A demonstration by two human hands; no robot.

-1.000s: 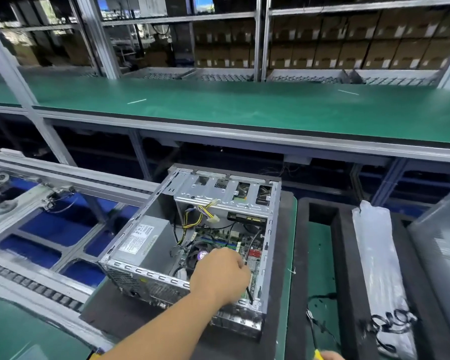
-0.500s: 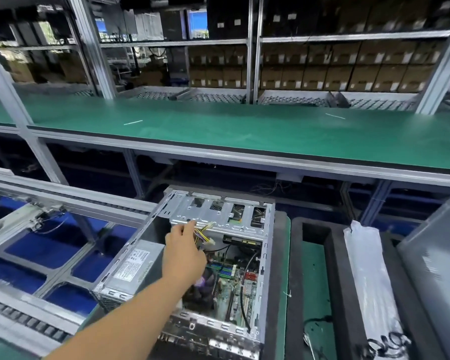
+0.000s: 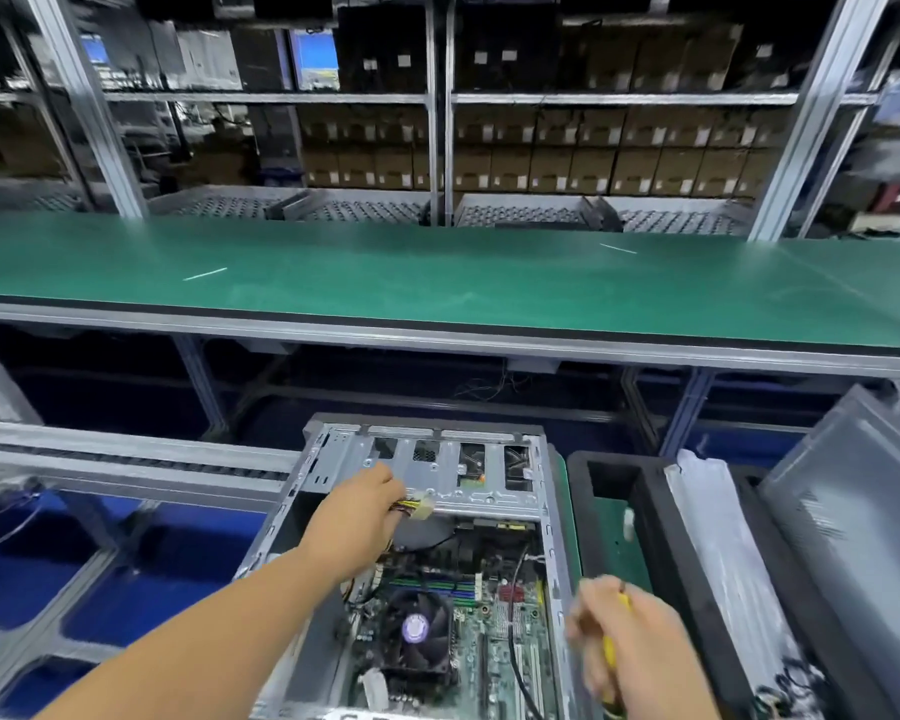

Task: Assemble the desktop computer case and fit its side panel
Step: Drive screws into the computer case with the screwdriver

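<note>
Green bench (image 3: 437, 283) before stocked shelving (image 3: 541, 163)

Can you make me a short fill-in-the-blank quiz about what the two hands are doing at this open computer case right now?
1. The left hand grips a bundle of wires ending in a white ____ near the drive bay.
2. The right hand holds a tool with a ____ handle.
3. The computer case lies open, so its side panel is ____ fitted.
4. The round sticker on the cooling fan is ____.

Missing words: connector; yellow; not yet; purple
</note>
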